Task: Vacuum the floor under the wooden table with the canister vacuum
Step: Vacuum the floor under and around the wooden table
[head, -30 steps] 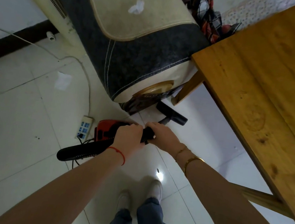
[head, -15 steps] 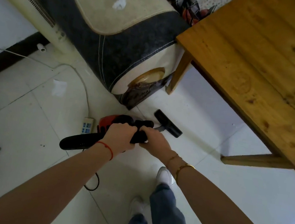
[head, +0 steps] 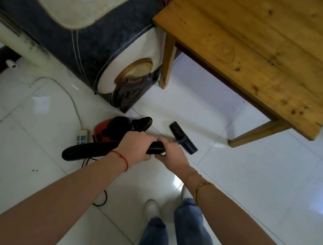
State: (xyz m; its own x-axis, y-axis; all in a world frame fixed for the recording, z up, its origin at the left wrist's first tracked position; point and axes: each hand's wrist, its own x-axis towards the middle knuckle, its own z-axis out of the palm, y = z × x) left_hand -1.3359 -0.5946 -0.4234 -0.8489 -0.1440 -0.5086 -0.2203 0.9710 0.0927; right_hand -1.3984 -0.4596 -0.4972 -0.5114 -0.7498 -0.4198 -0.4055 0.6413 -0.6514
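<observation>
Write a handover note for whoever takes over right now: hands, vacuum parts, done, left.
Left hand grips the black hose; right hand grips it just ahead, toward the floor nozzle.
Nozzle is on the tile in front of the wooden table, not under it.
Red canister sits by the power strip, left of the hands.
Done: hose in hand.
Left: push the nozzle under the table and sweep there.

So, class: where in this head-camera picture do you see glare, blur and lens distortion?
Head view: bright glare patches on the floor tiles, another at the right edge; the nozzle and right hand are slightly motion-blurred; the wide lens bends the wooden table edges and stretches both forearms.
</observation>
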